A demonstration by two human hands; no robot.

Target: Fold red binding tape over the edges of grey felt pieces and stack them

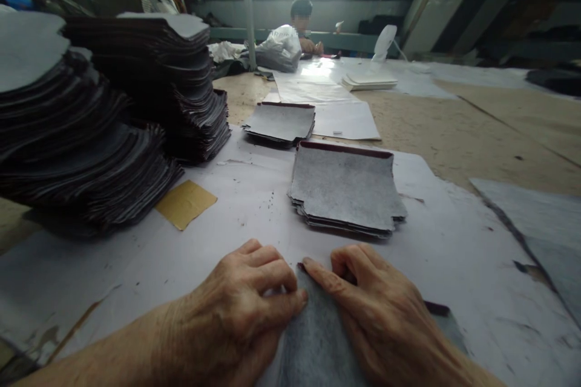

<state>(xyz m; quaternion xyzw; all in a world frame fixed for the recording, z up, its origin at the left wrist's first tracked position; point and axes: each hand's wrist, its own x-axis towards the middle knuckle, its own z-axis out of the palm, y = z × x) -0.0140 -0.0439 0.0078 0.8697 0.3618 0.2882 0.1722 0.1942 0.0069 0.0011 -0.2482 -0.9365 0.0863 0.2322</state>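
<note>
A grey sheet piece (320,332), perhaps backed leather or fabric, lies in front of me on the white paper. My left hand (247,302) is closed at its left edge, with the thumb and curled fingers pinching there. Over the piece's far corner, my right hand (381,296) presses down with the index finger, its other fingers curled under. A dark red strip shows at that fingertip. Another dark red edge (436,308) pokes out to the right of my right hand. Just beyond both hands sits a stack of similar grey pieces (342,184) with a dark red folded far edge.
A smaller grey stack (284,121) lies farther back. Tall piles of dark sheets (149,78) stand at the left, near a yellow square (186,204). Grey sheeting (535,224) lies at the right. A person (302,18) sits across the table behind a plastic bag (279,48).
</note>
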